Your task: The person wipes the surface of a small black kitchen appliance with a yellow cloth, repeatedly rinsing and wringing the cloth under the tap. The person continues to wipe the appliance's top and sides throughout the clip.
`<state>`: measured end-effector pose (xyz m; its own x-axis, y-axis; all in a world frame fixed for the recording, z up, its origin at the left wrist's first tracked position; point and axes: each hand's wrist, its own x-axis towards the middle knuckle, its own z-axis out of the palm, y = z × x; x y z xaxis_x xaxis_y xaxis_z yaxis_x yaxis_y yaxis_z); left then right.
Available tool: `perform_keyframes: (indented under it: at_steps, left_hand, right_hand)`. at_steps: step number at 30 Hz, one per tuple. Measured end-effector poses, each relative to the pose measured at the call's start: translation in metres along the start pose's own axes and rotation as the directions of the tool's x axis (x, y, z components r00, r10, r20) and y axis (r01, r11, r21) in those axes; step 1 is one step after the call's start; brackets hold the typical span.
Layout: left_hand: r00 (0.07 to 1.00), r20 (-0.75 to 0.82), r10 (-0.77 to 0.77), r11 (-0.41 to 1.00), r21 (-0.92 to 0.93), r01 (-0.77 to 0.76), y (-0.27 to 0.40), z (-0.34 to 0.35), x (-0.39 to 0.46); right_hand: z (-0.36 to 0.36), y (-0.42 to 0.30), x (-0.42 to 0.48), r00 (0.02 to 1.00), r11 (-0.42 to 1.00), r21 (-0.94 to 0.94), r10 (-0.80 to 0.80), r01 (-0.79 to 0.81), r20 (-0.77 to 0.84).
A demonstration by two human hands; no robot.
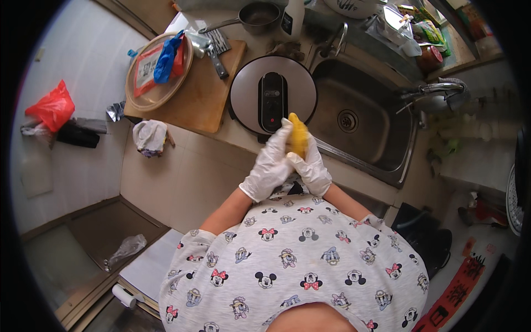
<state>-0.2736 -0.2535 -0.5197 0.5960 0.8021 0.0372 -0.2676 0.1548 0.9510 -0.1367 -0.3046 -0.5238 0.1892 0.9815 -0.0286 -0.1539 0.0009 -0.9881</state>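
Note:
My left hand (269, 166), in a white disposable glove, presses against one side of a yellow object (298, 136). It looks like a folded cloth or sponge, blurred, so its exact kind is unclear. My right hand (313, 168), gloved alike, holds the object's other side. Both hands meet in front of my chest, at the counter's front edge. Just beyond them sits a round electric griddle (244, 91) with a grey lid, a black handle panel and a small red light. The palms and part of the yellow object are hidden by the fingers.
Right of the griddle is a steel sink (373, 137) with a faucet (342, 39). To the left, a wooden cutting board (199, 103) bears a cleaver (218, 64) and a round tray (137, 97) with bags. A frying pan (259, 16) and a white bottle (293, 18) stand behind.

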Motion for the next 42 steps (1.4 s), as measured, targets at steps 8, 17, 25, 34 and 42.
perform_keyframes:
  at_steps: [8,17,25,34,42]
  left_hand:
    - [0.943,-0.199,0.265,0.774,0.627,-0.085,0.019,-0.045,0.09]
    - [0.961,-0.207,0.182,0.194,0.966,0.172,-0.037,-0.064,0.147]
    - [0.962,-0.221,0.157,0.189,0.963,0.191,-0.043,-0.068,0.146]
    - [0.97,-0.192,0.151,0.145,0.975,0.17,-0.041,-0.066,0.147]
    - [0.969,-0.174,0.178,0.164,0.976,0.145,-0.045,-0.068,0.15]
  right_hand:
    - [-0.05,0.004,0.09,0.992,0.889,-0.444,0.073,-0.111,-0.102]
    - [-0.035,0.042,0.09,0.926,0.202,-0.914,-0.221,0.352,0.307]
    - [-0.043,0.03,0.172,0.929,0.257,-0.907,-0.249,0.335,0.272]
    - [-0.058,0.037,0.081,0.834,0.312,-0.773,-0.233,0.552,0.5]
    - [-0.045,0.007,0.21,0.973,0.433,-0.875,-0.027,0.216,0.227]
